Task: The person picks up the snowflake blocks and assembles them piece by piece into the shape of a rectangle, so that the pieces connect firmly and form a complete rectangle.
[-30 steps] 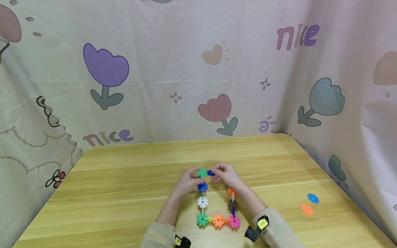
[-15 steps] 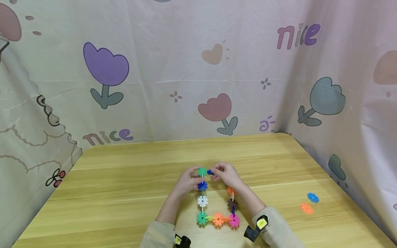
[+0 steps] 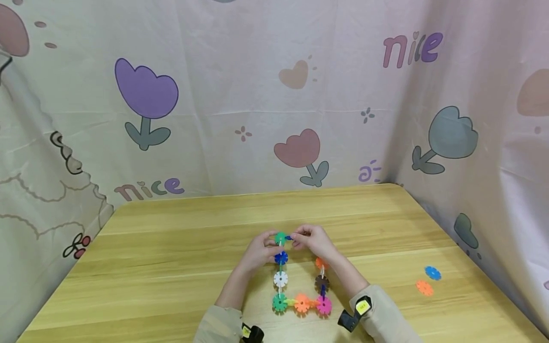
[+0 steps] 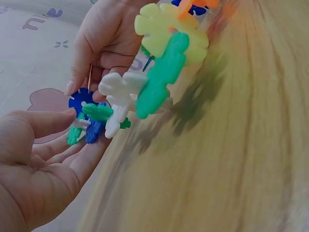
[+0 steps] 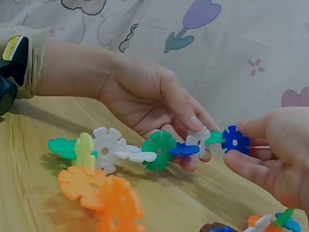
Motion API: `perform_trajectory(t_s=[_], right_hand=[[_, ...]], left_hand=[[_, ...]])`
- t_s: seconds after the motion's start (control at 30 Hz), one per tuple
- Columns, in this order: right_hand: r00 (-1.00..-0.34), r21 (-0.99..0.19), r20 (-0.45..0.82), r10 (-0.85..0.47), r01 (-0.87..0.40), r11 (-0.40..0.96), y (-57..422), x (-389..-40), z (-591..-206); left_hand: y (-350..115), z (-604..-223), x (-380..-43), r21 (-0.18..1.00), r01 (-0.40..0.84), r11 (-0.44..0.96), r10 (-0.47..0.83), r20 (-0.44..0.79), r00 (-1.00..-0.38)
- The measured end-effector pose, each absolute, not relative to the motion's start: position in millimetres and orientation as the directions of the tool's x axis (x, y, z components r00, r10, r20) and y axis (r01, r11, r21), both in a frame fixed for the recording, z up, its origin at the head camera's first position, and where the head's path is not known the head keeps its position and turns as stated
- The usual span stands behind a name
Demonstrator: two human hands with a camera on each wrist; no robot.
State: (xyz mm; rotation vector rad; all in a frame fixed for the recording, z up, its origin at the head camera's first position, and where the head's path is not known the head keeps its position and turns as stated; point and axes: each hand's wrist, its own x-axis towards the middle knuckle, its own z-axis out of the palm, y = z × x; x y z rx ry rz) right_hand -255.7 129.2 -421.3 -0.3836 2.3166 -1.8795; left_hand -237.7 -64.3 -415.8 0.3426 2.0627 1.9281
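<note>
A chain of slotted snowflake discs in several colours forms an open-topped U on the table. My left hand grips the top of its left side, fingers about the white disc near the end green disc. My right hand pinches a dark blue disc between thumb and fingers; its edge meets the end green disc. Whether their slots interlock, I cannot tell. A blue disc and a white disc sit lower on that side. Below my right wrist, the other side ends in an orange disc.
A loose blue disc and a loose orange disc lie on the right of the wooden table. The chain's bottom row runs to a pink disc near my right sleeve. A printed curtain hangs behind.
The dark blue disc in my right hand has moved slightly left, from a small gap to meeting the end green disc, and now looks more edge-on. My left hand keeps its grip.
</note>
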Motion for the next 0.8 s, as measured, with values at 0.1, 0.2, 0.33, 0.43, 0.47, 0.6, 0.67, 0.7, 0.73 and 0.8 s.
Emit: perform_trajectory(t_s=[0.1, 0.2, 0.33, 0.43, 0.47, 0.6, 0.67, 0.7, 0.73, 0.8], right_hand=[[-0.952, -0.978, 0.042, -0.303, -0.1, 0.181, 130.8, -255.7, -421.4], [-0.945, -0.983, 0.02, -0.327, -0.078, 0.165, 132.1, -255.1, -421.1], [-0.943, -0.983, 0.004, -0.334, -0.065, 0.173, 132.1, -254.5, -420.3], [-0.945, -0.978, 0.012, -0.327, -0.079, 0.193, 130.5, -254.5, -419.4], [-0.946, -0.978, 0.012, -0.323, -0.078, 0.195, 129.9, -254.5, -419.0], [-0.948, -0.979, 0.005, -0.317, -0.07, 0.192, 128.1, -255.9, -419.7], [-0.948, -0.981, 0.001, -0.317, -0.062, 0.185, 128.3, -256.8, -420.6], [-0.948, -0.981, -0.001, -0.318, -0.061, 0.182, 128.5, -257.1, -421.0], [-0.948, -0.982, -0.003, -0.319, -0.058, 0.18, 128.7, -257.1, -420.9], [-0.946, -0.982, 0.002, -0.325, -0.062, 0.176, 128.9, -257.4, -421.5]], left_hand=[[-65.0, -420.4, -239.0, 0.997, -0.025, 0.067, 0.376, -0.048, -0.925], [-65.4, -423.7, -239.8, 0.998, -0.022, 0.062, 0.381, -0.044, -0.924], [-66.1, -424.4, -240.6, 0.997, -0.012, 0.071, 0.39, -0.039, -0.92], [-66.4, -423.4, -240.9, 0.996, -0.001, 0.086, 0.397, -0.035, -0.917], [-66.4, -422.7, -240.7, 0.996, -0.001, 0.088, 0.399, -0.036, -0.916], [-66.5, -420.7, -240.5, 0.995, -0.004, 0.095, 0.397, -0.042, -0.917], [-66.7, -420.3, -240.6, 0.995, -0.01, 0.095, 0.4, -0.047, -0.915], [-66.7, -420.1, -240.8, 0.995, -0.014, 0.095, 0.402, -0.052, -0.914], [-66.9, -420.4, -241.2, 0.995, -0.02, 0.093, 0.404, -0.056, -0.913], [-66.9, -420.9, -241.7, 0.996, -0.028, 0.084, 0.409, -0.061, -0.91]])
